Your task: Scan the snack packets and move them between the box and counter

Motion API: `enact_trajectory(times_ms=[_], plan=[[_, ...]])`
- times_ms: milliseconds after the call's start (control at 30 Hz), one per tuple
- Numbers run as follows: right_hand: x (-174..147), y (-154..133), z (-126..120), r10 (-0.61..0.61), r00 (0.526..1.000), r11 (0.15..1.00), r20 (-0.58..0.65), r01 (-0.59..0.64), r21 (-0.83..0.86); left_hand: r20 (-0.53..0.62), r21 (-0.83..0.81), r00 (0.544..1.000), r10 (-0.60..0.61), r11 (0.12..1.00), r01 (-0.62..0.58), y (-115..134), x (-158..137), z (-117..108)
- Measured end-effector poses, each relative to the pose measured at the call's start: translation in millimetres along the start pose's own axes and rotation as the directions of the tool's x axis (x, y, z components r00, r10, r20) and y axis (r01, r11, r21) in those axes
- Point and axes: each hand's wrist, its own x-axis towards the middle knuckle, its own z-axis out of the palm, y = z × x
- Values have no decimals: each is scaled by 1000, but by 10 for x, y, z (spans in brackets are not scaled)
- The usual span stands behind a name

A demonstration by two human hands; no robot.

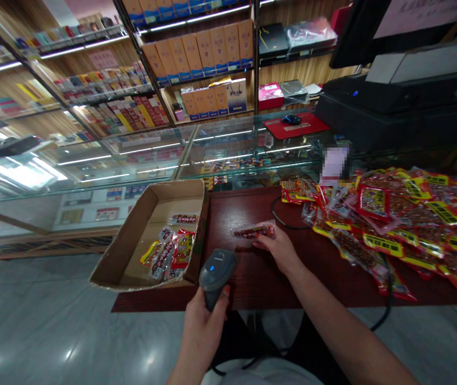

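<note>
My left hand (205, 326) is wrapped round the handle of a grey barcode scanner (217, 271), which has a small blue light on top. The scanner is above the front edge of the dark red-brown table (236, 206). My right hand (277, 247) pinches the right end of a slim clear snack packet (254, 230) with dark contents and a red label, low over the table. Left of the scanner stands an open cardboard box (132, 235), with several snack packets (172, 251) inside it. A large heap of red and yellow snack packets (412, 224) covers the table's right side.
Behind the table runs a glass display counter (164, 155), with a computer mouse (291, 119) on a red mat (316, 125). Black electronic equipment (396, 101) stands at the back right. A black cable (388, 305) hangs by the table's front edge. Stocked shelves (208, 75) line the wall.
</note>
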Motion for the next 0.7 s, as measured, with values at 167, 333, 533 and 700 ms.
enact_trajectory(times_ms=[167, 333, 533, 700], plan=[[-1, 5, 7, 8, 1000, 1000, 4, -7, -18, 22, -6, 1000, -5, 1000, 5, 14, 2, -3], [6, 18, -9, 25, 1000, 1000, 3, -25, -14, 50, -14, 999, 6, 1000, -5, -49, -16, 3], [23, 17, 2, 15, 1000, 1000, -4, -15, -10, 48, -12, 999, 9, 1000, -8, -75, -20, -13], [7, 15, -49, 25, 1000, 1000, 20, -25, 18, 50, -76, 999, -2, 997, 6, -83, -22, -24]])
